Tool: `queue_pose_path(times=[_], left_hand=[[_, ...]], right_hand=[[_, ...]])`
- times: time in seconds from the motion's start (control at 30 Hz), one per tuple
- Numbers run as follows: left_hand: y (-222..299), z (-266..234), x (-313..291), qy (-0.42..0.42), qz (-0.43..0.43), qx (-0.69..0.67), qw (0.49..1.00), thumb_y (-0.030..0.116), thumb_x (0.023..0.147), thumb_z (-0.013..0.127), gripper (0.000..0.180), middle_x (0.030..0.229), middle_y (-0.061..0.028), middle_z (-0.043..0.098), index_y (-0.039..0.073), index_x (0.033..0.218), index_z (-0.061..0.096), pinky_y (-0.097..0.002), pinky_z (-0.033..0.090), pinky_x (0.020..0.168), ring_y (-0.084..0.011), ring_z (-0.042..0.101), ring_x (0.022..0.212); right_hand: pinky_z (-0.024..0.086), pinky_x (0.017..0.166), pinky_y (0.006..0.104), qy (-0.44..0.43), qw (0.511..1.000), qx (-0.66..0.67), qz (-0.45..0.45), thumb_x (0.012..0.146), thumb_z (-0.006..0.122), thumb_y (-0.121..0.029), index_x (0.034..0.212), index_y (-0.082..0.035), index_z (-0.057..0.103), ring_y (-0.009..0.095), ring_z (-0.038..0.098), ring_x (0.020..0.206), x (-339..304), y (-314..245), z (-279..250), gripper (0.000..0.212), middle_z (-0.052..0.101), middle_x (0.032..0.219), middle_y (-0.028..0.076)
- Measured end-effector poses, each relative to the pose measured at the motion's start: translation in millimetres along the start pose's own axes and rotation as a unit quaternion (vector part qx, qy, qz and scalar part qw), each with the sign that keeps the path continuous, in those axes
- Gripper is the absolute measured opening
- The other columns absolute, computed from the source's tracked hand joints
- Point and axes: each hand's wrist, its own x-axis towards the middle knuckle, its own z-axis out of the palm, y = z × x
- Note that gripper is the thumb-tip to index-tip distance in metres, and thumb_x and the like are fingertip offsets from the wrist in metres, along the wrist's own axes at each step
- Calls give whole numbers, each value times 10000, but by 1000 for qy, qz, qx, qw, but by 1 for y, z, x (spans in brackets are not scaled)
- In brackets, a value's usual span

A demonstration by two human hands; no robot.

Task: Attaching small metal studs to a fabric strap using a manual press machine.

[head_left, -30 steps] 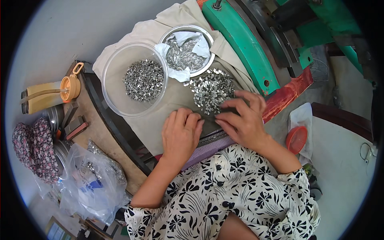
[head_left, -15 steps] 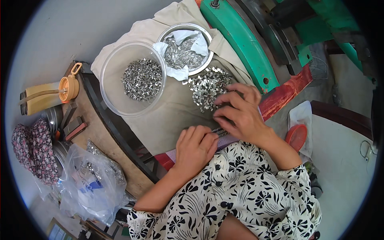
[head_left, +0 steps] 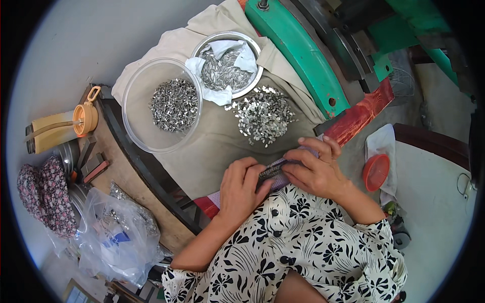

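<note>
A narrow dark metal bar [head_left: 270, 172] with a row of small marks or slots spans the gap between my two hands, close to my body. My left hand [head_left: 238, 188] is closed round its left end, thumb along the near side. At the other end my right hand [head_left: 317, 169] has thumb and fingers closed on the bar; its outer fingers are raised. Any small piece in those fingertips is hidden. Beyond my hands lies a heap of small flat shiny metal discs [head_left: 265, 116] on the beige cloth [head_left: 202, 169]. Purple cloth [head_left: 214, 198] shows beneath the bar.
A clear plastic tub [head_left: 130, 118] of small metal parts stands at left. Behind the heap is a metal bowl [head_left: 258, 76], paper-lined, with slender metal pieces. A green machine [head_left: 298, 55] borders the right. Plastic bags [head_left: 118, 247] and an orange-lidded bottle [head_left: 85, 118] are far left.
My right hand has come back from the disc heap to the bar near my body. My left hand has shifted slightly, and more of the bar shows.
</note>
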Motion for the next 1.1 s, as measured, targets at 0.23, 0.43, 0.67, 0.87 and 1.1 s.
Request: queue_pose_path(times=[0.23,0.43,0.67,0.87,1.1], left_hand=[[-6,-6,-10,3,-10,5,1000,104,689,849,356,1050,-127,588,40,987,666,-388,501,748,-309,591,906],[-7,-11,-10,-14,36,62,997,97,675,842,340,1042,-90,608,67,972,680,-377,463,740,-281,587,900],[-5,-18,-18,-36,17,70,997,140,722,793,306,1057,-56,606,83,996,669,-376,445,765,-260,594,938],[-5,-19,-19,-38,23,61,997,134,730,775,279,1052,-51,605,86,984,671,-374,450,796,-252,600,966],[-2,-17,-13,-27,98,107,989,110,749,697,211,1029,-44,607,72,955,668,-366,446,822,-219,601,969]], right_hand=[[236,1041,474,-6,999,33,7,652,820,-258,844,-259,752,253,479,1208,-1,5,-4,203,642,1079,-86],[297,957,465,-9,995,87,44,662,817,-258,840,-253,759,267,493,1160,16,17,-5,187,646,1070,-72],[296,1027,514,-113,984,117,-65,662,705,-198,773,-228,714,256,455,1204,44,19,5,115,588,1081,-56],[295,1059,498,-106,987,77,-88,708,672,-214,774,-202,690,235,457,1204,42,14,8,69,592,1086,-48],[310,1086,496,-111,985,98,-86,767,605,-191,785,-139,656,237,468,1230,42,14,4,75,595,1103,-3]])
